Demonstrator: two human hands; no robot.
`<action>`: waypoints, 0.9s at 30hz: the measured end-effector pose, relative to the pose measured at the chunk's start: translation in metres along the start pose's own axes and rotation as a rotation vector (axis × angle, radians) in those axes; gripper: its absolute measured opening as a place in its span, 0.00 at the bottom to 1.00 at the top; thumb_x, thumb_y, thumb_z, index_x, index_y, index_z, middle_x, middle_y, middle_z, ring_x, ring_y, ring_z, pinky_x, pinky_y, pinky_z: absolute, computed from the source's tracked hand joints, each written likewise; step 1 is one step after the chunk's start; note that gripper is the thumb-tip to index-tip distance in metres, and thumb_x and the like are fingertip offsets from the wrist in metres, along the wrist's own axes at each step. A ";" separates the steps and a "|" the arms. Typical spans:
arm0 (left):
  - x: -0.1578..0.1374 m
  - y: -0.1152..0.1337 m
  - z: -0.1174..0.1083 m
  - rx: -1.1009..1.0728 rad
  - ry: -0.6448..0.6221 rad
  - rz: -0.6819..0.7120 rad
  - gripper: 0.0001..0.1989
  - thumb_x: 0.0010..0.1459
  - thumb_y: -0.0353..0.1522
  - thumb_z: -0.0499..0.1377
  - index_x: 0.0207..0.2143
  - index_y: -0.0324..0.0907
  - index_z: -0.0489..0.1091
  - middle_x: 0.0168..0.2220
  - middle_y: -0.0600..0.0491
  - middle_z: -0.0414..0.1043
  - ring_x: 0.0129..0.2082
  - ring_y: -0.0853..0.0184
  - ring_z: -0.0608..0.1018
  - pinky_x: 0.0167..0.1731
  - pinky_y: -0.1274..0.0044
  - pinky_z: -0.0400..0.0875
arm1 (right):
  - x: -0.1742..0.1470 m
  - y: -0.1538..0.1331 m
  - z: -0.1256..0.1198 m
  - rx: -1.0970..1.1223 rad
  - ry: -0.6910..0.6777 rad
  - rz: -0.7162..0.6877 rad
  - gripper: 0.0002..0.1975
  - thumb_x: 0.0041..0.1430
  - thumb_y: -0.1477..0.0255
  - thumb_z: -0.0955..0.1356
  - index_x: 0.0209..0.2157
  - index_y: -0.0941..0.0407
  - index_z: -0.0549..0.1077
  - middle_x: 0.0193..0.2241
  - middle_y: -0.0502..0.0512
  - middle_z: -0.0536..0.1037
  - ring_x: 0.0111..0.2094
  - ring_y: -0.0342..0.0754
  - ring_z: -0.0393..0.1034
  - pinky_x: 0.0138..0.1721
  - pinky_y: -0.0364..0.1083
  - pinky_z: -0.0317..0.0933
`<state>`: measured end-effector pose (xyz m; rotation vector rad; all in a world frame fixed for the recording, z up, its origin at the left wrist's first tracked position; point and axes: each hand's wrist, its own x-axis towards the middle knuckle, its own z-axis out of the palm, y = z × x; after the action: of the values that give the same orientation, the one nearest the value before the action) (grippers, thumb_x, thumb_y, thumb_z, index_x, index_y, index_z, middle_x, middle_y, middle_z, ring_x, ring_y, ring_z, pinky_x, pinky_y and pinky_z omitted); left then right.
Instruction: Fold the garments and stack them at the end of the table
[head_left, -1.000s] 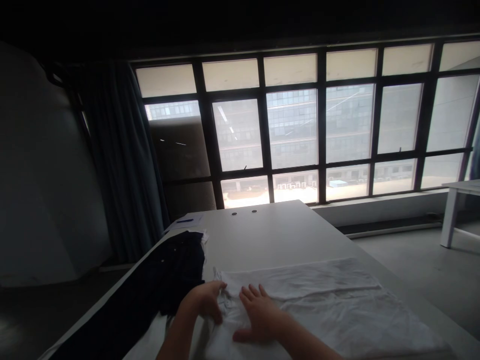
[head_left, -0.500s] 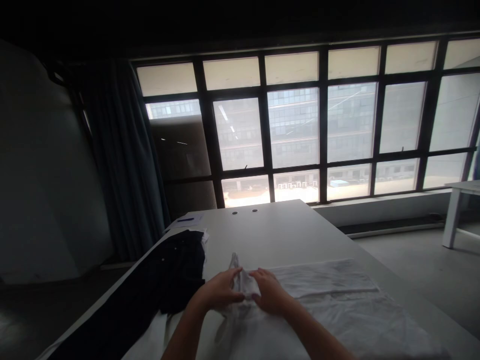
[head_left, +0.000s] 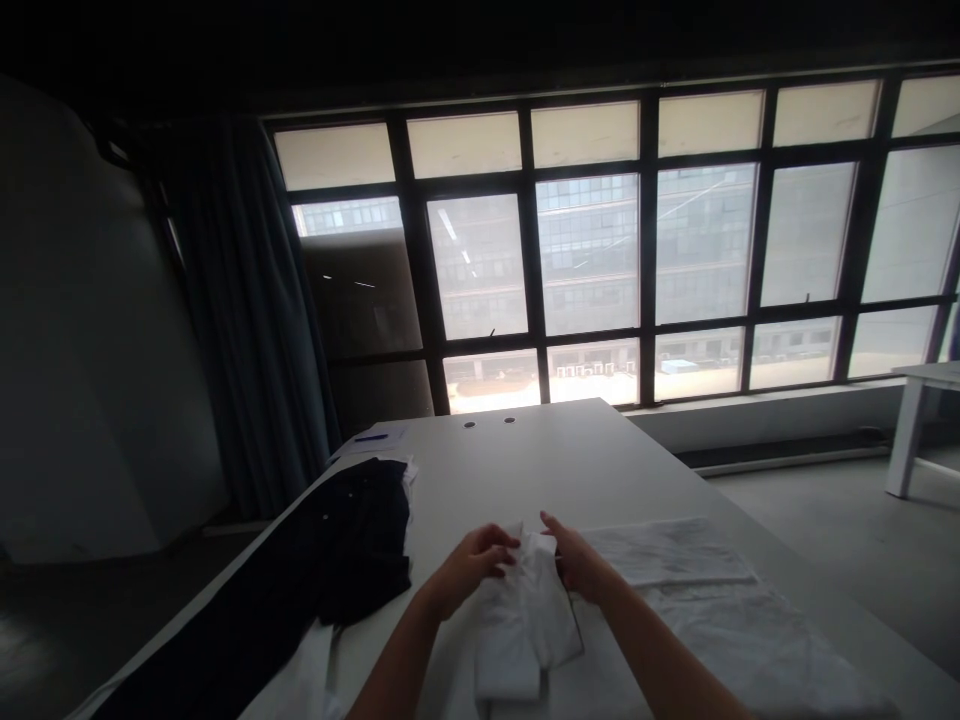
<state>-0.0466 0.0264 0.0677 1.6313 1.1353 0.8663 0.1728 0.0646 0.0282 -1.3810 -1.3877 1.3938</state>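
**White cloth [head_left: 541,612] part-folded at the near end of the tabletop [head_left: 540,465]**

The cloth lies toward the near end, stopping just short of the right edge, where a strip of surface shows. Its left part is doubled into a narrow, softly creased panel; the rest spreads flat, thin and wrinkled. The left hand [head_left: 471,568] touches the panel's left side, fingers bent and slightly apart; I cannot tell whether they pinch it. The right hand [head_left: 585,570] is at the panel's right side, thumb raised away from the fingers, whose grip I cannot make out.

Along the left edge stretches a black garment [head_left: 330,540] with small pale spots, white fabric [head_left: 300,672] showing beneath. A gap separates it from the left hand.

From the cloth, a wide smooth stretch runs to the far edge, near which sit two round inserts [head_left: 509,420]. At the far left corner, a pen [head_left: 371,437] lies on paper [head_left: 394,440]; any writing is too small to read.

Beyond stand dark-framed windows [head_left: 589,255], a pleated blue curtain [head_left: 251,320] and, well apart at right, a white table [head_left: 926,375].
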 end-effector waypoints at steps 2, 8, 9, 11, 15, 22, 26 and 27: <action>0.008 -0.021 -0.009 0.095 0.188 0.045 0.19 0.60 0.43 0.56 0.46 0.41 0.74 0.49 0.44 0.77 0.50 0.57 0.76 0.52 0.66 0.69 | 0.003 0.003 0.002 -0.044 -0.004 -0.009 0.26 0.56 0.47 0.64 0.39 0.56 0.73 0.22 0.50 0.72 0.20 0.44 0.66 0.19 0.41 0.57; 0.020 -0.063 -0.009 0.214 0.302 0.078 0.23 0.61 0.44 0.53 0.51 0.40 0.72 0.54 0.43 0.74 0.54 0.57 0.74 0.56 0.67 0.64 | 0.004 0.007 0.002 -0.197 0.002 -0.011 0.23 0.47 0.66 0.70 0.46 0.56 0.71 0.26 0.49 0.76 0.24 0.47 0.71 0.23 0.42 0.61; 0.020 -0.065 -0.008 0.236 0.301 0.082 0.23 0.61 0.45 0.53 0.50 0.40 0.72 0.53 0.43 0.74 0.52 0.57 0.74 0.54 0.68 0.65 | 0.003 0.007 -0.001 -0.236 -0.014 -0.001 0.23 0.46 0.67 0.71 0.46 0.56 0.72 0.25 0.49 0.75 0.24 0.48 0.71 0.23 0.43 0.62; 0.019 -0.066 -0.008 0.281 0.281 0.082 0.23 0.60 0.46 0.54 0.49 0.39 0.74 0.47 0.44 0.77 0.46 0.58 0.76 0.48 0.70 0.68 | 0.002 0.003 -0.011 -0.323 -0.046 0.012 0.21 0.42 0.69 0.72 0.42 0.58 0.74 0.23 0.51 0.75 0.24 0.51 0.72 0.25 0.47 0.64; 0.017 -0.062 -0.007 0.354 0.188 0.085 0.21 0.59 0.48 0.56 0.36 0.39 0.77 0.34 0.49 0.78 0.34 0.61 0.76 0.37 0.73 0.68 | -0.003 -0.010 -0.026 -0.469 -0.033 -0.112 0.18 0.39 0.66 0.75 0.35 0.58 0.76 0.32 0.58 0.79 0.38 0.57 0.74 0.40 0.51 0.66; 0.010 -0.054 0.001 0.426 0.138 0.110 0.22 0.63 0.50 0.51 0.33 0.41 0.72 0.30 0.54 0.74 0.31 0.65 0.72 0.32 0.77 0.63 | -0.012 -0.007 0.005 -0.497 -0.092 -0.295 0.26 0.39 0.66 0.76 0.44 0.56 0.76 0.35 0.53 0.79 0.37 0.49 0.71 0.38 0.44 0.61; 0.008 -0.054 0.001 0.478 0.145 0.114 0.23 0.65 0.50 0.47 0.34 0.42 0.71 0.31 0.54 0.74 0.32 0.64 0.72 0.33 0.77 0.63 | -0.012 -0.005 0.013 -0.455 -0.073 -0.297 0.08 0.43 0.70 0.73 0.29 0.57 0.76 0.25 0.49 0.75 0.29 0.45 0.67 0.30 0.42 0.56; 0.009 -0.055 0.002 0.497 0.151 0.111 0.24 0.66 0.50 0.46 0.32 0.42 0.70 0.31 0.53 0.75 0.32 0.64 0.72 0.34 0.76 0.63 | -0.012 -0.007 0.012 -0.439 -0.063 -0.291 0.06 0.45 0.70 0.73 0.27 0.57 0.75 0.24 0.48 0.74 0.28 0.45 0.67 0.29 0.42 0.55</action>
<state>-0.0580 0.0414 0.0153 2.0744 1.4595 0.8311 0.1619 0.0521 0.0350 -1.3347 -1.9322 0.9860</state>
